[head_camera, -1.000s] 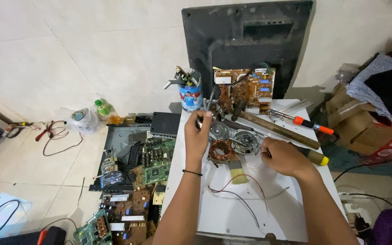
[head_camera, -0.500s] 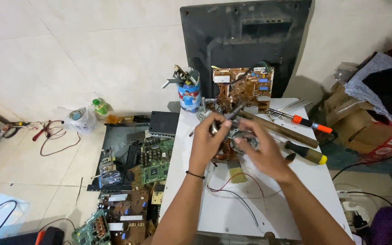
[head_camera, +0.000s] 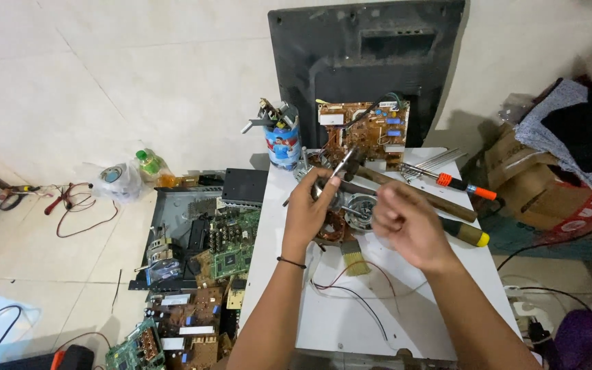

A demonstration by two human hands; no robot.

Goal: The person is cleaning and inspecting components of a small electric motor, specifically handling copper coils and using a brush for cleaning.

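My left hand (head_camera: 312, 211) is closed around a slim metal tool (head_camera: 342, 164) that points up and away, just above a small motor with copper windings (head_camera: 358, 209) on the white table (head_camera: 378, 322). To the motor's right hovers my right hand (head_camera: 409, 223), fingers curled in; nothing shows in it. A small brush (head_camera: 355, 258) lies just below the motor. Red and black wires (head_camera: 358, 291) trail from the motor toward me.
A wooden-handled hammer (head_camera: 419, 195), an orange-handled screwdriver (head_camera: 464, 185) and a yellow-ended one (head_camera: 471, 235) lie at the right. Behind stand a brown circuit board (head_camera: 368, 130), a black TV back cover (head_camera: 364, 62) and a can of tools (head_camera: 284, 140). Circuit boards (head_camera: 214, 250) cover the floor at left.
My right hand came in to meet the left at the motor, then pulled back to the right. The left hand has lifted the metal tool.
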